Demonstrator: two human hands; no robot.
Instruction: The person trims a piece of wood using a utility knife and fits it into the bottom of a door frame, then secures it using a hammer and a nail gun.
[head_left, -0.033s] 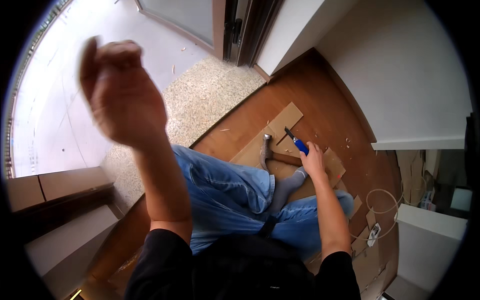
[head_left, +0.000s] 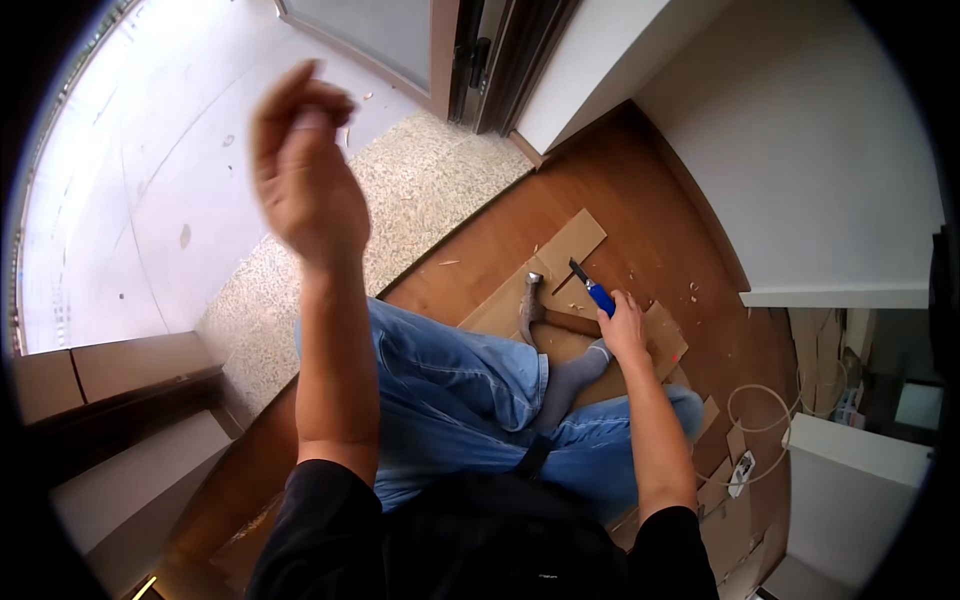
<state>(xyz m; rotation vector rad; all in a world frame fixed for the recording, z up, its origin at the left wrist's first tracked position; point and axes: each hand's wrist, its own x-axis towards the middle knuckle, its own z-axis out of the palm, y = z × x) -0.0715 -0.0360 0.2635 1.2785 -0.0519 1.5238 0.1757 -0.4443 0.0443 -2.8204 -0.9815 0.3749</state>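
Note:
My left hand (head_left: 312, 170) is raised high at the upper left, over the pale floor and the speckled stone sill. Its fingers are loosely bent and somewhat blurred, with nothing visible in them. My right hand (head_left: 624, 326) is closed round the blue handle of a utility knife (head_left: 600, 297), whose dark blade points up and left above a cardboard piece (head_left: 583, 238). Beside the knife lies a hammer (head_left: 566, 321) with a metal claw head and a brown wooden handle, partly behind my grey-socked foot (head_left: 578, 380).
Wood shavings (head_left: 692, 290) are scattered over the brown wooden floor (head_left: 640, 190). More cardboard (head_left: 735, 520) lies at the lower right, near a white power strip (head_left: 741, 472) and a looped cable (head_left: 757, 388). A framed glass door (head_left: 385, 45) stands at the top; a white wall (head_left: 790, 150) rises at right.
My left hand has swung to the right and turned, staying raised. My right hand and the utility knife have hardly moved.

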